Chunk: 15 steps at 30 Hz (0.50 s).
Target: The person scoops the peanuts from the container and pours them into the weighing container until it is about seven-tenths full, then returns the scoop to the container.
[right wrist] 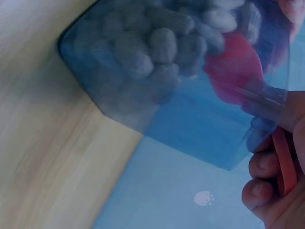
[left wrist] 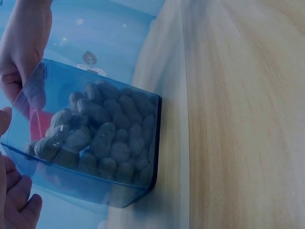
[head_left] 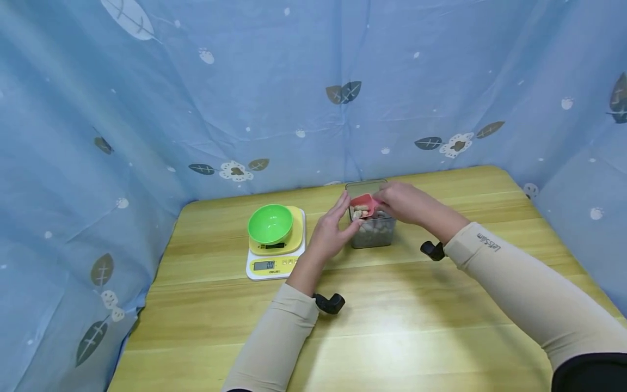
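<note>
A see-through square container (head_left: 372,239) stands on the table, part filled with unshelled peanuts (left wrist: 114,138). My right hand (head_left: 406,202) grips the handle of a red scoop (right wrist: 236,67), the thumb and part of the hand inside the container's rim. In the head view the scoop's bowl lies in the container's mouth with a few peanuts in it. At the container's near left corner, my left hand (head_left: 327,233) holds the wall, thumb toward the front and fingers along the left side. Part of the scoop is hidden behind the right fingers.
Left of the container, a yellow and white kitchen scale (head_left: 294,253) bears a green bowl (head_left: 270,224); its display appears to read 0.0. The left forearm passes close by the scale's right edge. A blue patterned curtain (head_left: 294,92) hangs behind the wooden table (head_left: 206,321).
</note>
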{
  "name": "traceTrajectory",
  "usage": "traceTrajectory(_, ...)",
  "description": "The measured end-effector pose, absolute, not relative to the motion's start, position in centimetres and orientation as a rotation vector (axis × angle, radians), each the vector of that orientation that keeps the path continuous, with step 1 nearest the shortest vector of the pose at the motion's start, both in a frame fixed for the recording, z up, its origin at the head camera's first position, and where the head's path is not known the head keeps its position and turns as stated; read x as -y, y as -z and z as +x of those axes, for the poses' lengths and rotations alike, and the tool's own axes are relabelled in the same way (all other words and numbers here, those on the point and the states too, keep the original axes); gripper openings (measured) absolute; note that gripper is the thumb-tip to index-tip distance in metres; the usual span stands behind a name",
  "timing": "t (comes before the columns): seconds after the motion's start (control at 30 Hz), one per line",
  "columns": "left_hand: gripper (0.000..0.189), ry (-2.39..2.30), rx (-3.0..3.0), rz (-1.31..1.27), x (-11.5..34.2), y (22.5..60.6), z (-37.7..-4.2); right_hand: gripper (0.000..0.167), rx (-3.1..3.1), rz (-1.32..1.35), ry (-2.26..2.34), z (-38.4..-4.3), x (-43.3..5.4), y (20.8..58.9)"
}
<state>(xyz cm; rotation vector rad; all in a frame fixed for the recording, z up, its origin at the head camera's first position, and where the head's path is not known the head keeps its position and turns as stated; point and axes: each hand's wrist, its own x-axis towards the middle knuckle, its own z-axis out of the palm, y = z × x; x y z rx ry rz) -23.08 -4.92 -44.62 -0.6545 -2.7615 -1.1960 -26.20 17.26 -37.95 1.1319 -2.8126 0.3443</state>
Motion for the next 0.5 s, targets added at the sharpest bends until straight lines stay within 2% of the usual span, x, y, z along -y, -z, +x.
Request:
traceTrajectory(0.33, 0.073, 1.207, 2.773, -0.628, 4.8, 44.2, -22.9, 0.012, 2.959, 0.998, -0.635, -26.5, -18.7, 37.4)
traceTrajectory(0.5, 0.074, 1.231, 2.769, -0.622, 4.8, 44.4, -22.8, 0.024, 2.954, 0.952, -0.749, -26.5, -19.7, 37.8)
